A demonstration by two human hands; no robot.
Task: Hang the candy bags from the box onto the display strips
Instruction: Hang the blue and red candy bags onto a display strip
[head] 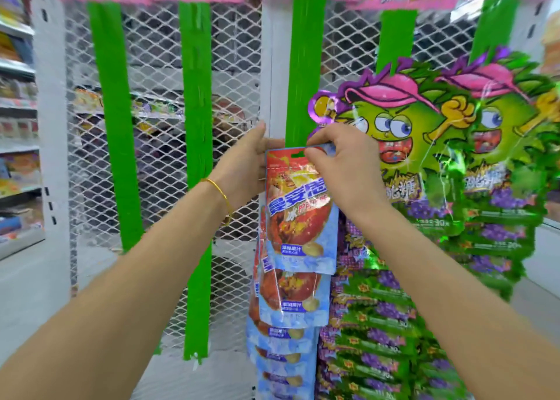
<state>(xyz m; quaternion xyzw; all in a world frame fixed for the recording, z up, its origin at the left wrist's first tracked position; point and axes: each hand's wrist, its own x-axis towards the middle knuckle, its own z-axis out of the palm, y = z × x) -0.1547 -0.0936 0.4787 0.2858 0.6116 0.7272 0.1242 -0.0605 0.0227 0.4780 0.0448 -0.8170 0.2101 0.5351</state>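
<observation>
Glossy plastic candy bag (298,214), matt green display strips (195,126), white metal mesh (160,75).

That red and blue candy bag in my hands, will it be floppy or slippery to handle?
The candy bag is probably floppy: its film looks crinkled. Its glossy surface may be slippery, so both the left hand and right hand pinching the top seems wise.

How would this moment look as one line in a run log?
hands: left, right both hold candy bag | place: green strip | below: same bags hung
</observation>
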